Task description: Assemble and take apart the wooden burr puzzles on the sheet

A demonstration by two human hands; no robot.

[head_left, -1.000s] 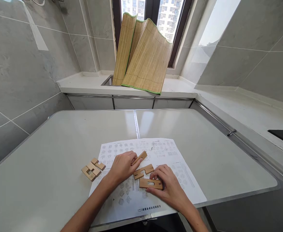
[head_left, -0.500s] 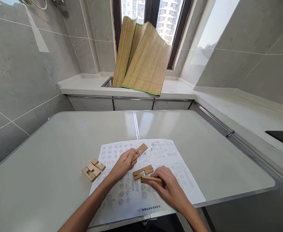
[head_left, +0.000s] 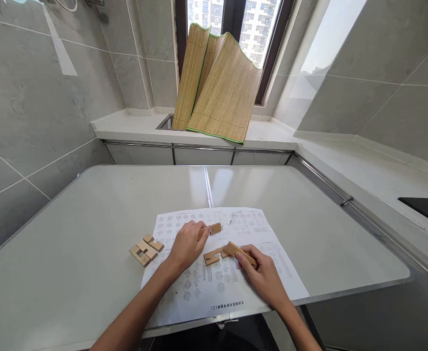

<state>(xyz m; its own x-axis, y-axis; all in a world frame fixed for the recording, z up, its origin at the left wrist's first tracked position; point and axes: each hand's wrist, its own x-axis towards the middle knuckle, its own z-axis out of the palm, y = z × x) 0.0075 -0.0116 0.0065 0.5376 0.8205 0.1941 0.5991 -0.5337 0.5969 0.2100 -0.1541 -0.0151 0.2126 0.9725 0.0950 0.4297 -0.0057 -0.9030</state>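
Over the upper part of a printed sheet (head_left: 228, 292), my left hand (head_left: 188, 244) is closed on a notched wooden puzzle piece (head_left: 215, 228), whose far end sticks out to the right of the fingers. My right hand (head_left: 261, 273) grips another wooden puzzle piece (head_left: 237, 249) between thumb and fingers, tilted with its far end pointing up and left. That end overlaps a third notched piece (head_left: 211, 258) lying on the sheet, partly covering it. Whether the two touch I cannot tell. Left of the sheet lies a cluster of wooden pieces (head_left: 143, 252) set close together.
The white table (head_left: 89, 234) has a seam down its middle and a front edge just below the sheet. Behind it, a folded bamboo mat (head_left: 221, 87) leans by the window on a white ledge (head_left: 133, 124). A black panel (head_left: 424, 209) sits on the right-hand counter.
My right hand's piece has swung from nearly level to tilted, its left end now raised over the lying piece. My left hand has turned its piece flatter and lower. The view has shifted slightly.
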